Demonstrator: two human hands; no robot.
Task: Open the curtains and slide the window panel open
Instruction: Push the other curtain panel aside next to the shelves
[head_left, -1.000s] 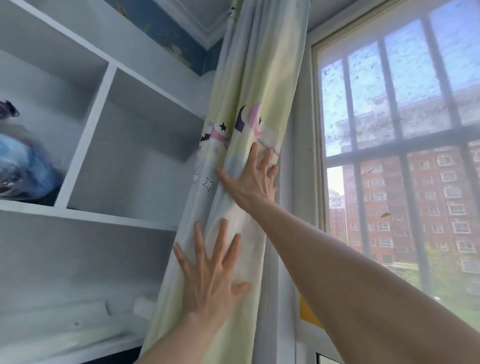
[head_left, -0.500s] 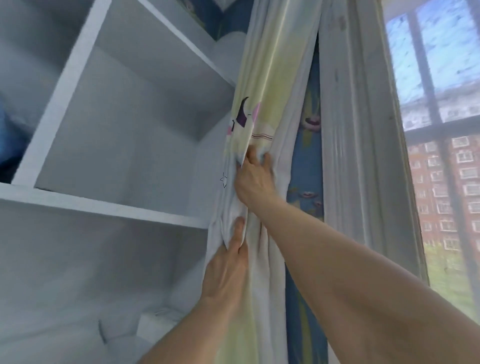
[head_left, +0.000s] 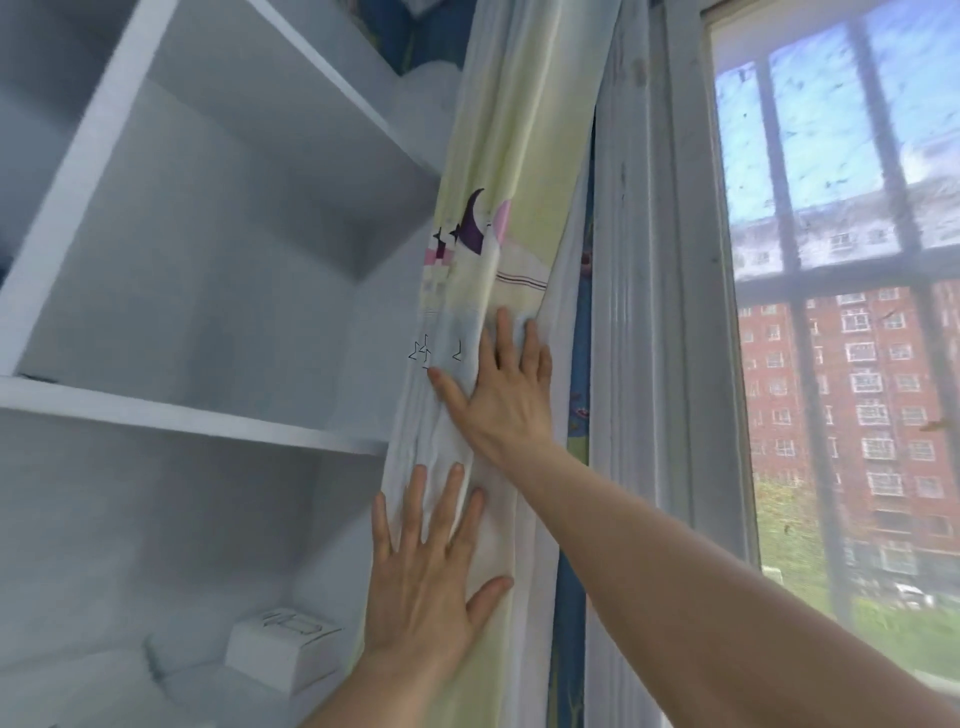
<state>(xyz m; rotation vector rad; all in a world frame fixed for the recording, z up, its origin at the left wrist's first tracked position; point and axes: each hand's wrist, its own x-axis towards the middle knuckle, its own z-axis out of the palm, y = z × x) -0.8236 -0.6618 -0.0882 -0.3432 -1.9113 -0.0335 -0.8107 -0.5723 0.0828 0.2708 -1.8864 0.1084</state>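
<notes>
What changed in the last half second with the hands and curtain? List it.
Both hands let go: the left hand and right hand, which were pinching folds, now lie flat with fingers spread, pressing the bunched curtain toward the shelf unit. Curtain stays gathered left; window remains uncovered and shut.

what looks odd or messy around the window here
Nothing is broken or spilled. The curtain is bunched unevenly against the shelf unit, creased under the flat left hand and right hand. The window glass looks speckled and dirty.
</notes>
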